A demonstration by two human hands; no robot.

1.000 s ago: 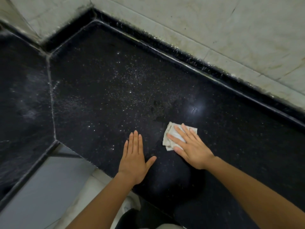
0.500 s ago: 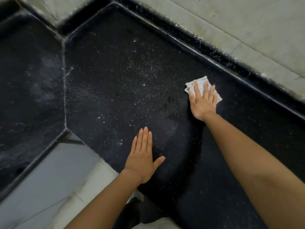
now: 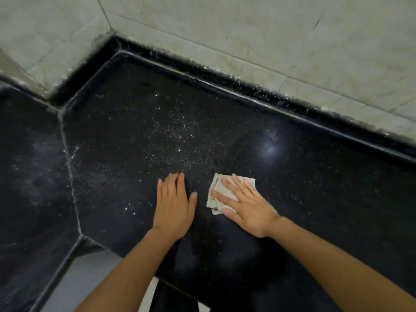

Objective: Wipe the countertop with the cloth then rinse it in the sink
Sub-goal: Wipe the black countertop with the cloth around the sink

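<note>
A small folded pale cloth (image 3: 218, 195) lies on the black speckled countertop (image 3: 315, 188), near its front. My right hand (image 3: 248, 204) presses flat on the cloth with straight, spread fingers, covering most of it. Just left of it, my left hand (image 3: 173, 204) rests flat on the bare counter with fingers together, not touching the cloth. White dust or crumbs (image 3: 175, 136) are scattered over the counter beyond both hands. No sink is in view.
A raised black backsplash strip (image 3: 247, 86) runs along the stained pale tiled wall (image 3: 247, 34) at the back. A grouted seam (image 3: 69, 167) joins an angled counter section (image 3: 29, 176) at left. The counter's front edge and pale floor (image 3: 90, 278) lie below left.
My right hand has drawn the cloth back from near the backsplash toward the counter's front, next to my left hand. The left hand has stayed flat on the counter.
</note>
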